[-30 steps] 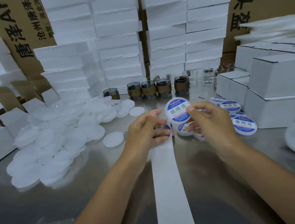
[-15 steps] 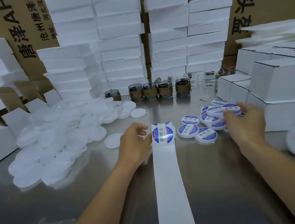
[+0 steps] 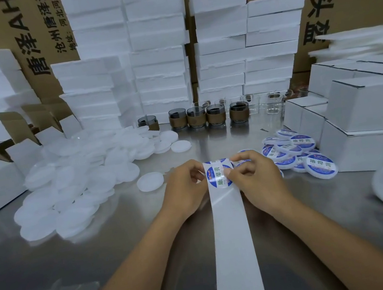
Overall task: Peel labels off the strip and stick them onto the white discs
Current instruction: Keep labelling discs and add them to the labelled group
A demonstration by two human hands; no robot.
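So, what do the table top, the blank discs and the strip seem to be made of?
Table top: likely brushed stainless steel; grey, with blurred reflections.
Blank discs: probably plastic or foam, frosted white, translucent where they overlap.
Strip: looks like coated backing paper; white, faint sheen, one crease.

Centre: we have the strip running from us across the table; our left hand grips its far end, and our right hand pinches the label there.
Left: heap of discs, with a lone disc just beside our left hand.
Right: labelled discs, with boxes beyond.
Behind: a row of cups before foam stacks.
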